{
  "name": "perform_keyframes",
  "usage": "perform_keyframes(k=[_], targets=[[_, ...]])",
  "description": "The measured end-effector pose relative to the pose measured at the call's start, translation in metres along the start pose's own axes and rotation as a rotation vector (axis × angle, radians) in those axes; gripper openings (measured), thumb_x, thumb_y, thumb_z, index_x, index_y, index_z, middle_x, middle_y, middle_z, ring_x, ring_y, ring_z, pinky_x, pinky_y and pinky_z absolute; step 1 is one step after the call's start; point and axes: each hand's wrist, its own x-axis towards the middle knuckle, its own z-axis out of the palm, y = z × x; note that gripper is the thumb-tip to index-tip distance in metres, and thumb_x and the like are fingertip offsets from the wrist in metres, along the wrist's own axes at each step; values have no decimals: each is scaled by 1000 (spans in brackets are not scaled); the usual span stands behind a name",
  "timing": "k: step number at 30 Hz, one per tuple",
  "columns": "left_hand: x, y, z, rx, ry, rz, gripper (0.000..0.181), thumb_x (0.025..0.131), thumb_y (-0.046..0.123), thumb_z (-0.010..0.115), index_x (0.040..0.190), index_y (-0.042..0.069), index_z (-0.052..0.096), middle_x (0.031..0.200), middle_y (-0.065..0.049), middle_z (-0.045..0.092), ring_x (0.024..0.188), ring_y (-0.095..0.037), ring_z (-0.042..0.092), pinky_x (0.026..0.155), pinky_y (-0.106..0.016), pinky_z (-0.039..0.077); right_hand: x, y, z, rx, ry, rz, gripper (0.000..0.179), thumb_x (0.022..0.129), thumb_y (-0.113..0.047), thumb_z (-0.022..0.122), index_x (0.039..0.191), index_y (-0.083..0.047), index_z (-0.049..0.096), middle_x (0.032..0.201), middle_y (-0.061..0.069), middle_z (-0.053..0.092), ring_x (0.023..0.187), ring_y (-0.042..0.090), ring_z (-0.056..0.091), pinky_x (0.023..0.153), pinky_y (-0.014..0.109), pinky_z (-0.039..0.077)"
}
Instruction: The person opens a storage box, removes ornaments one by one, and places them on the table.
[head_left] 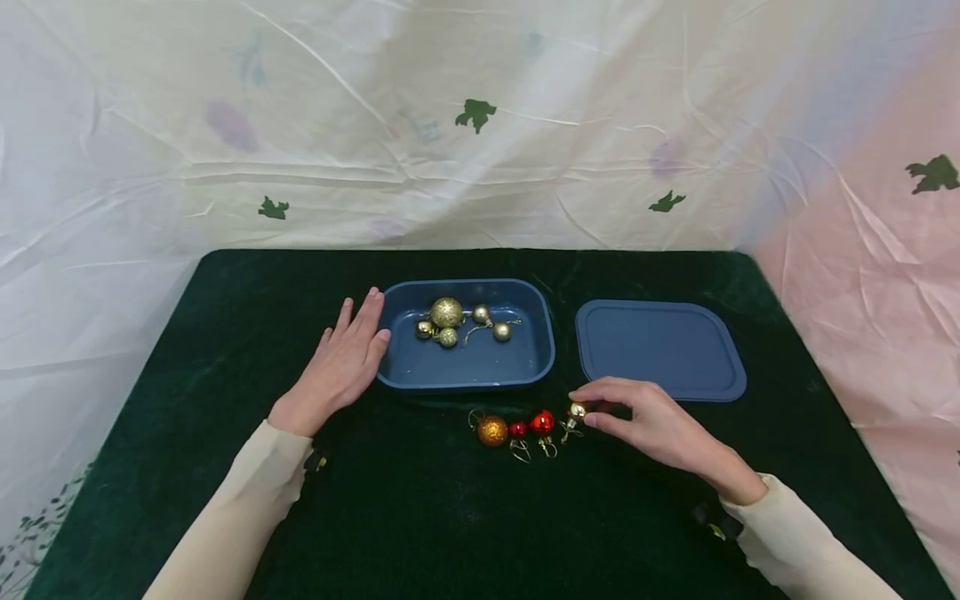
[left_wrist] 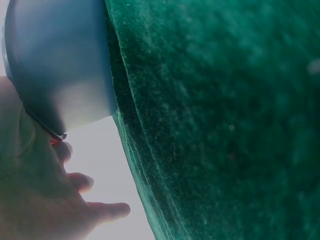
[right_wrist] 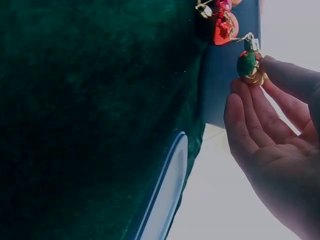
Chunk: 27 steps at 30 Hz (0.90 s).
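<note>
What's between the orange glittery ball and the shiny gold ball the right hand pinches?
A small shiny red ornament and a bigger red ornament lie between the orange ball and gold ball in the head view.

Your velvet-covered green worktop (head_left: 450, 525) bears a blue tub (head_left: 465, 368), a blue lid (head_left: 660, 346), an orange glitter bauble (head_left: 492, 431) and two red baubles (head_left: 542, 422).

Dark green cloth (head_left: 465, 533) covers the bench (head_left: 217, 375) beneath the left hand (head_left: 337, 362) and right hand (head_left: 648, 421). Beyond both hangs a pale, creased curtain (head_left: 337, 125) with green leaf shapes (head_left: 476, 115), pinkish well right of the right hand.
</note>
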Motion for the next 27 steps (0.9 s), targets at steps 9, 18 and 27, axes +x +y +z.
perform_keyframes(k=[9, 18, 27], targets=[[1, -1, 1, 2, 3, -1, 66, 113, 43, 21, 167, 14, -3, 174, -7, -7, 157, -42, -7, 117, -76, 10, 3, 7, 8, 31, -51, 10, 33, 99, -17, 70, 131, -11, 69, 127, 1, 70, 102, 9, 68, 85, 29, 57], [1, -2, 2, -8, 4, 4, 66, 113, 43, 21, 167, 14, -3, 174, -9, -6, 157, -43, -7, 116, -76, 9, 6, 14, 13, 40, -96, 25, 34, 99, -17, 70, 132, -12, 69, 128, 2, 69, 103, 8, 67, 84, 30, 58], [0, -2, 2, -5, -4, -4, 66, 113, 44, 19, 167, 14, -2, 174, -4, -9, 157, -42, -7, 116, -77, 9, 8, 17, 17, 2, -117, 53, 33, 99, -19, 70, 132, -14, 70, 127, 0, 70, 104, 8, 67, 89, 29, 57]])
